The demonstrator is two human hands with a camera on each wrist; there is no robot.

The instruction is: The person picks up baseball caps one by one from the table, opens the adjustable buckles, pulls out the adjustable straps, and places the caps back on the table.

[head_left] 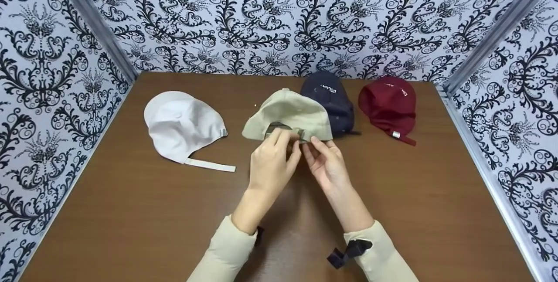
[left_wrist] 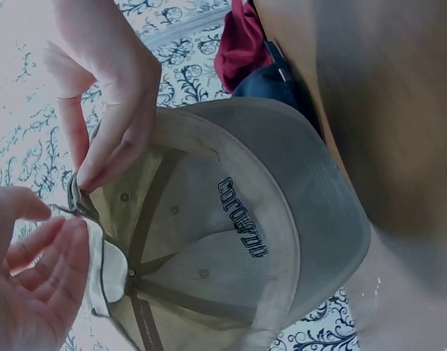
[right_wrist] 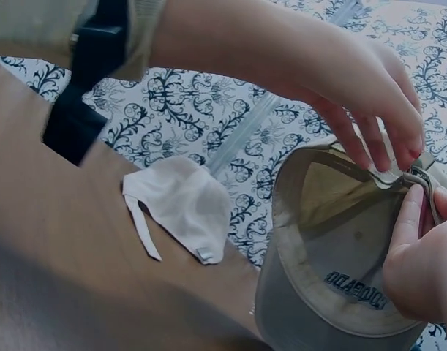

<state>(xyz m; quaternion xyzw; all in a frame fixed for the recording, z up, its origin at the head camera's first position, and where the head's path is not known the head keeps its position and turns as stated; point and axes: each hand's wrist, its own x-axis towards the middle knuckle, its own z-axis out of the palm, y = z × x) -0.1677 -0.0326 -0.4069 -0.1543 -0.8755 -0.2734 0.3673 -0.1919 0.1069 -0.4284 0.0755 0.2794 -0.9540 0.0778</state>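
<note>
A pale khaki baseball cap is held up at the middle of the table, its back opening turned toward me. My left hand pinches the cap's back strap between thumb and fingers. Close beside it, my right hand grips the cap's rear edge near the strap, thumb on the near side. The left wrist view shows the inside of the cap, with its sweatband, dark stitched lettering and brim. Fingers partly hide the strap's fastening.
A white cap lies at the left, its loose strap pointing right. Behind the khaki cap sits a navy cap, partly covered. A red cap lies at the right. Patterned walls enclose the brown table.
</note>
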